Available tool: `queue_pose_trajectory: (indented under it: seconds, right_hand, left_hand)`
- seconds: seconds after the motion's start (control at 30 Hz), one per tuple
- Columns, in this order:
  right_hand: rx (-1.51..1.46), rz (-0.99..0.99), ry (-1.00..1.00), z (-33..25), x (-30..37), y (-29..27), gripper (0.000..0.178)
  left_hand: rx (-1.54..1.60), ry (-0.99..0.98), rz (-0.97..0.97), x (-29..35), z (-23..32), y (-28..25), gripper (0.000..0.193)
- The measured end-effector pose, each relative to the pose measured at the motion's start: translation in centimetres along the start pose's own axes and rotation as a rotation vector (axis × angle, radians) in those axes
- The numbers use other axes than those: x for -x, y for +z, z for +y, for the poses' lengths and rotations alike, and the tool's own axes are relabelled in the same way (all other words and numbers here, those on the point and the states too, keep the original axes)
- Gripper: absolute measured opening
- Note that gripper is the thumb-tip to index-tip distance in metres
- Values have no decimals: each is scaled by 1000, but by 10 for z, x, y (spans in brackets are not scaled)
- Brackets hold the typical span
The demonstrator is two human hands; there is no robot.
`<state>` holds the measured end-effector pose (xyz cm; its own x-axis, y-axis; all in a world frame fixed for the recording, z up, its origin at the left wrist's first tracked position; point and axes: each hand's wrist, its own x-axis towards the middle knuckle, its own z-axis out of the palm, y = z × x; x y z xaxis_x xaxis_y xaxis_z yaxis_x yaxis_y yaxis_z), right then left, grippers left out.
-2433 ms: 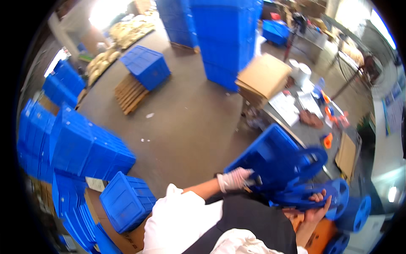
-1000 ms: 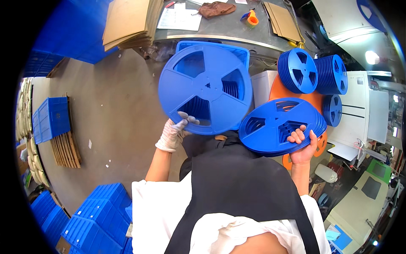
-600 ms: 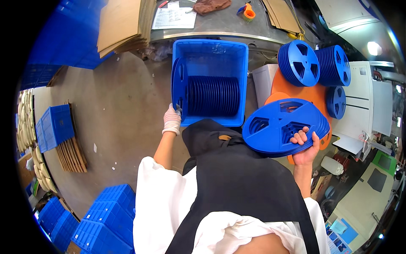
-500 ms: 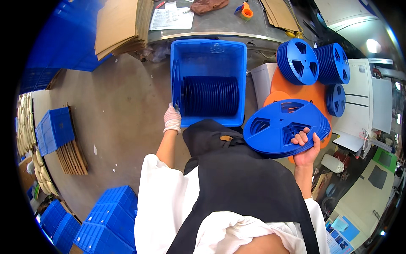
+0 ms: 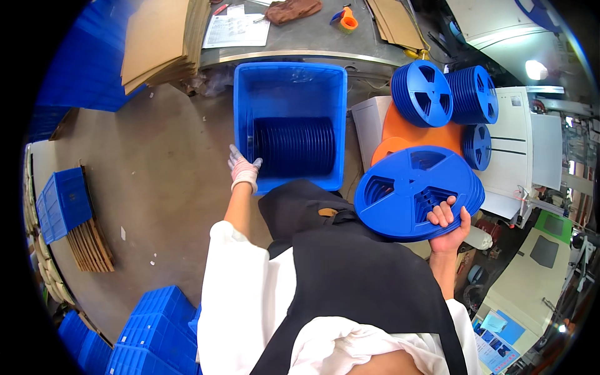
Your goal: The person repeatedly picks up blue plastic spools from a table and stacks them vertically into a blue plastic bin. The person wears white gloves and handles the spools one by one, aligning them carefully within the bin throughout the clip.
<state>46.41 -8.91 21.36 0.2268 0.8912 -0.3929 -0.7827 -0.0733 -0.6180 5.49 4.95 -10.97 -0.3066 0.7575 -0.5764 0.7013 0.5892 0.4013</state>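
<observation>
My left hand [image 5: 243, 167], in a pale glove with pink on it, is at the left front edge of a blue plastic bin [image 5: 290, 70]. Its fingers are spread and nothing shows in them. Inside the bin a row of dark blue reels [image 5: 295, 145] stands on edge, and one more thin reel edge shows near the left wall. Bare fingers of my right hand [image 5: 449, 225] hook through an opening in a stack of blue plastic reels [image 5: 409, 187], with the thumb at the rim. That stack is tilted beside my right thigh, right of the bin.
More blue reels [image 5: 427, 94] stand in groups on an orange surface [image 5: 400, 134] at right. Beyond the bin is a metal table [image 5: 294, 40] with papers, a tape dispenser [image 5: 347, 22] and cardboard [image 5: 165, 37]. Blue crates [image 5: 153, 331] are stacked at lower left.
My left hand has gone from closed at a reel's edge by the bin's left wall to spread fingers. My right hand keeps hold of its stack. The whole view has shifted slightly.
</observation>
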Motion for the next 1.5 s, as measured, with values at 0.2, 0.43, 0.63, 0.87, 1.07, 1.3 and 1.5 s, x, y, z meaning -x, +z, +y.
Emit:
queue_pose_trajectory:
  seconds: [0.2, 0.43, 0.63, 0.87, 1.07, 1.3, 1.5]
  right_hand:
    - [-122, -281, -36, -1, -16, 13, 24]
    - [-281, -615, 25, -9, -16, 8, 26]
    - [-261, -724, 122, 1, -22, 15, 31]
    - [-183, -720, 201, 7, -18, 23, 31]
    - [-73, -822, 289, 24, -7, 51, 32]
    - [-38, -797, 349, 26, 5, 55, 30]
    - [-51, -778, 374, 29, 7, 55, 29]
  left_hand:
    - [8, 575, 112, 28, -1, -14, 88]
    - [-141, 1540, 147, 169, 121, -81, 58]
    - [-168, 1663, 185, 192, 132, -89, 39]
    - [124, 1579, -95, 199, 132, -112, 48]
    - [69, 1628, -12, 224, 212, -115, 61]
    - [57, 1672, 139, 207, 202, -97, 54]
    - [151, 1719, 99, 227, 227, -100, 54]
